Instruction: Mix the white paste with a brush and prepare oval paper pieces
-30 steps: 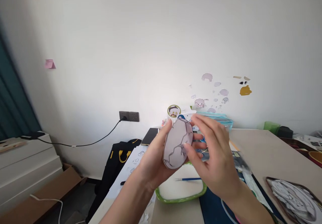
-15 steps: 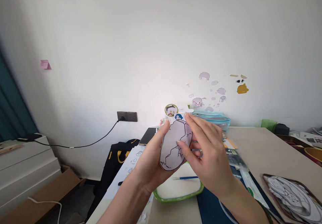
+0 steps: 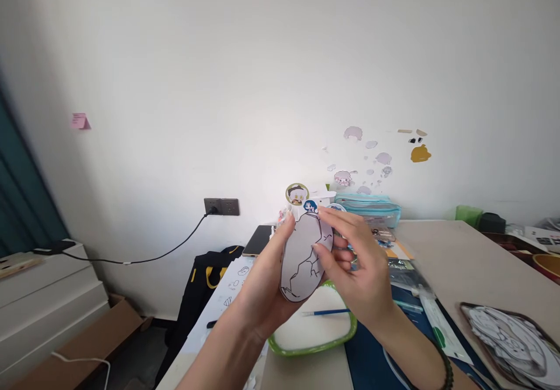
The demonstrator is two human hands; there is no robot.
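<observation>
An oval paper cutout [image 3: 301,261] with black crack-like lines is held upright above the table. My left hand [image 3: 266,279] grips it from the left and from below, thumb along its upper left edge. On the cutout's right side, my right hand [image 3: 359,261] pinches it, thumb on its face and index finger at the top edge; the other fingers are curled behind. Under the hands lies a green-rimmed white tray [image 3: 315,349] with a blue-handled brush [image 3: 328,312] across it.
Drawn sheets [image 3: 225,288] and a dark tablet-like object [image 3: 257,240] lie on the left. Behind the hands is a light-blue pouch [image 3: 370,206]. Paper cutouts fill a dark tray [image 3: 510,343] at the right. Stickers dot the wall, near a socket [image 3: 221,206].
My right hand has shifted slightly left and its fingers bend more around the cutout's edge. The cutout sits a little lower, and the camera view has shifted slightly.
</observation>
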